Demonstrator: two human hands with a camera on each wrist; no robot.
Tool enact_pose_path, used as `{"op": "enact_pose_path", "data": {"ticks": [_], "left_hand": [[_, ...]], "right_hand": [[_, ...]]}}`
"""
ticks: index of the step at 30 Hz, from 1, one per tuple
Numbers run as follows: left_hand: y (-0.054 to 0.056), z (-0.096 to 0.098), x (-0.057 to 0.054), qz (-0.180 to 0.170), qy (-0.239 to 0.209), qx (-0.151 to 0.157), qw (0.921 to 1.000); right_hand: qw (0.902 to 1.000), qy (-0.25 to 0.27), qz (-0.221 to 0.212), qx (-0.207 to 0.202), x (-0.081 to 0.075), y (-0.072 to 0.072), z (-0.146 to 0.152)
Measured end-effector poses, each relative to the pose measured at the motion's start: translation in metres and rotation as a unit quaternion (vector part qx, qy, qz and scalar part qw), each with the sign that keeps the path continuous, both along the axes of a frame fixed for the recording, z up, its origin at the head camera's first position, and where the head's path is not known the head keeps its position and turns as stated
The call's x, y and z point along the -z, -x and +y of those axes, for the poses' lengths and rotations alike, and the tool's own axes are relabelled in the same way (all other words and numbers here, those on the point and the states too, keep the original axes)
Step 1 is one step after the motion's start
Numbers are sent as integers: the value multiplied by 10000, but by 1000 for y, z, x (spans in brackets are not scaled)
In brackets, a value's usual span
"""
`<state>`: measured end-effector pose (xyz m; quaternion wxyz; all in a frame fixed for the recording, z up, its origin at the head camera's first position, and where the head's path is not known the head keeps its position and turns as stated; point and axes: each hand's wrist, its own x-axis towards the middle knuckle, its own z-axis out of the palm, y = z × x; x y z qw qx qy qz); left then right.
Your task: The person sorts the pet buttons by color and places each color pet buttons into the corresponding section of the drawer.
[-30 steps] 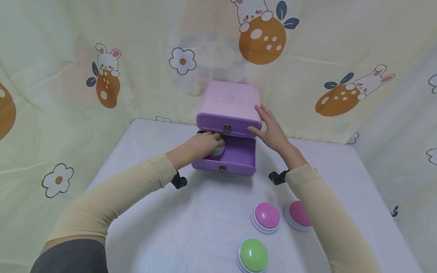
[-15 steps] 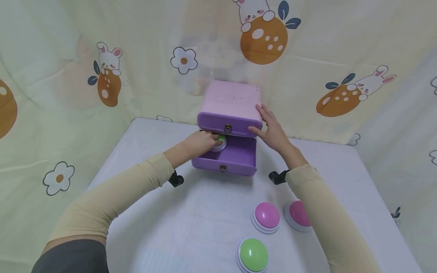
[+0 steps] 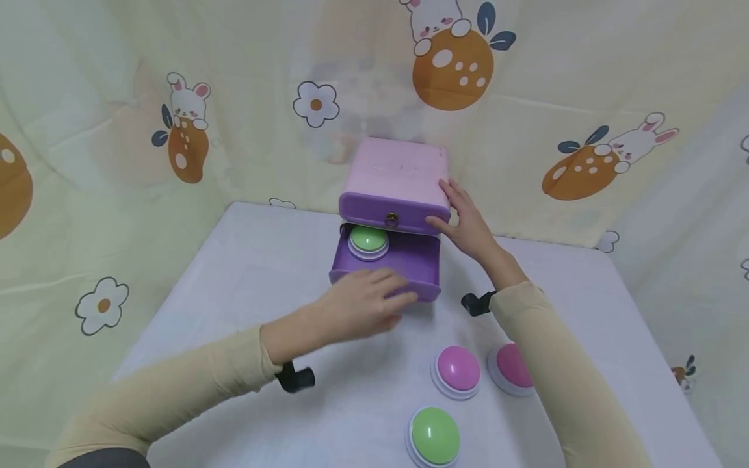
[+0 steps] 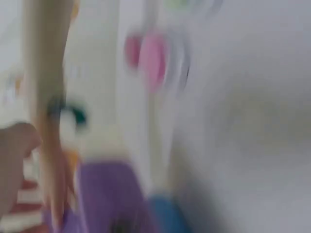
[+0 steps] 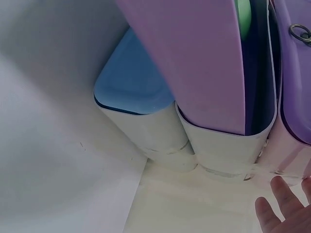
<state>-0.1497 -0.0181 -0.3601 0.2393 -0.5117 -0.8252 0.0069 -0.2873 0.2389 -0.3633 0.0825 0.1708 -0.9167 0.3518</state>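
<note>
Right hand (image 3: 471, 231) touches cabinet (image 3: 398, 166) (left hand (image 3: 359, 309) near drawer (image 3: 418, 260)).

Bunny-printed curtain (image 3: 246, 143), white flower motifs (image 3: 316, 104), pale tabletop (image 3: 351, 390), perhaps cloth-covered

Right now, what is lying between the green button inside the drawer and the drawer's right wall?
Nothing lies there: the head view shows only bare purple floor between the green button and the right wall.

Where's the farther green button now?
In the head view, that green button sits inside the open purple drawer, toward its left side, beyond the left hand.
</note>
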Motion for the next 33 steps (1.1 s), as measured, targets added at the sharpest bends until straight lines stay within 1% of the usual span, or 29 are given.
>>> {"op": "enact_pose_path", "data": {"ticks": [2,4,6,7,9,10,11,13,16,18,20,22,25,28,33], "left_hand": [[-26,10,14,-133,263,-200,9994],[-50,20,30,-302,446,-382,9978],[-69,29,47,-399,477,-298,9976],[-78,34,55,-505,525,-251,9970],[-93,45,70,-627,599,-183,9961],[-100,50,77,-740,709,-167,9946],[-105,55,83,-867,811,-130,9928],[-114,63,92,-1214,1092,-106,9865],[-121,72,104,-1592,1556,-57,9749],[-123,75,110,-1703,1738,-30,9699],[-124,77,115,-1726,1851,-15,9674],[-124,79,117,-1753,1889,-37,9662],[-124,81,117,-1873,1946,-111,9628],[-124,83,114,-2021,2052,-207,9574],[-125,82,109,-1925,1967,-282,9610]], "right_hand": [[10000,11,-1,1,-1,0,0],[10000,26,-24,5,-1,-1,-1],[10000,34,-59,6,0,0,-1],[10000,42,-68,7,1,0,-1],[10000,33,-86,13,1,0,-1],[9999,30,-95,17,1,0,-1],[9999,22,-106,25,1,0,0],[9999,25,-111,14,0,0,-1],[9999,43,-122,3,-1,0,-1],[9999,74,-123,-3,0,0,0],[9998,135,-117,-8,1,0,0],[9998,175,-104,-20,2,1,1],[9997,231,-81,-67,3,2,-1],[9996,267,-44,-102,2,1,-2],[9996,257,-11,-106,3,1,-2]]}}
